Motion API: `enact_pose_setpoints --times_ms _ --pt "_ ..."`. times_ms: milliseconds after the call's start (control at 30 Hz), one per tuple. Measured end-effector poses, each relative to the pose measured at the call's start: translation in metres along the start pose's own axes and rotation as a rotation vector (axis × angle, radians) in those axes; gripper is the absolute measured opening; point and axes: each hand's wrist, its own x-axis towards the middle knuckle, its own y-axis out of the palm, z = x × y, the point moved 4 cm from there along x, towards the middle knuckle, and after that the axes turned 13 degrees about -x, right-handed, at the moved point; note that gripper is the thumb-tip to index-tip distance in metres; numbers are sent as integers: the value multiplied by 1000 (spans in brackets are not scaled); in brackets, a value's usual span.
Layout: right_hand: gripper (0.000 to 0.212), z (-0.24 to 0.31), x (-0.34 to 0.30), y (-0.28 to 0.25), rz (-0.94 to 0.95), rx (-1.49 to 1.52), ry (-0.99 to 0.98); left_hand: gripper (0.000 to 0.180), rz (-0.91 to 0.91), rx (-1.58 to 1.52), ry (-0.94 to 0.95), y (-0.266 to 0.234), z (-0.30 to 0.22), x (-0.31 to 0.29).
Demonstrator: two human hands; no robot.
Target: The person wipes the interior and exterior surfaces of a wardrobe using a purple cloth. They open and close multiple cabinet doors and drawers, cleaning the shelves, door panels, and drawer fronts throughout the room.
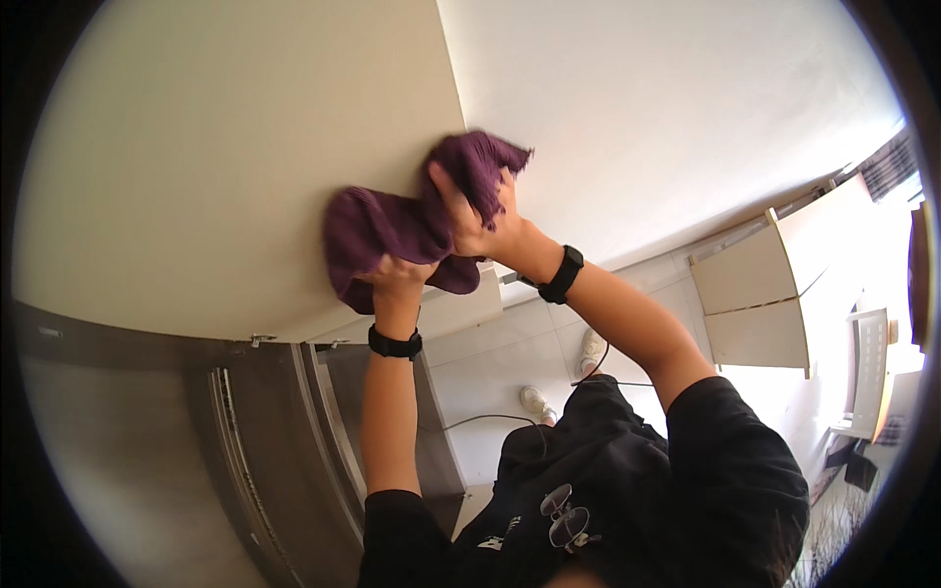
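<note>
A dark purple cloth [377, 230] with a frayed edge lies bunched against a large cream door-like panel [225, 157], close to the panel's right edge. My left hand [400, 271] grips the lower left part of the cloth, its fingers mostly covered by the folds. Higher and to the right, my right hand [480, 227] holds the other bunched part, with one digit stretched over the fabric and the rest partly hidden. Both wrists wear black bands.
Below the panel, dark grey cabinet parts [167, 412] with a metal track [240, 451] fill the lower left. A white wall [627, 108] rises at the right. Past the tiled floor [490, 363] stand a cream cabinet [750, 294] and a white chair [865, 372]. A thin cable [480, 418] hangs near my body.
</note>
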Motion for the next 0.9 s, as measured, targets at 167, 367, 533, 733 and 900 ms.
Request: enact_pose_setpoints --times_ms 167,367,533,733,900 --pt "61 12 -120 21 273 38 -98 46 435 198 158 23 -21 -90" --pt "12 24 -218 16 616 -130 -72 38 1287 -139 -547 34 -69 -156" --pt "19 26 -225 -9 853 -26 -94 47 845 -232 -290 7 -101 -188" --pt "23 21 -211 -38 645 -1 -73 65 841 -404 -550 -17 -152 -186" --pt "42 14 -191 -54 584 181 292 49 821 -473 -686 -68 -186 -155"
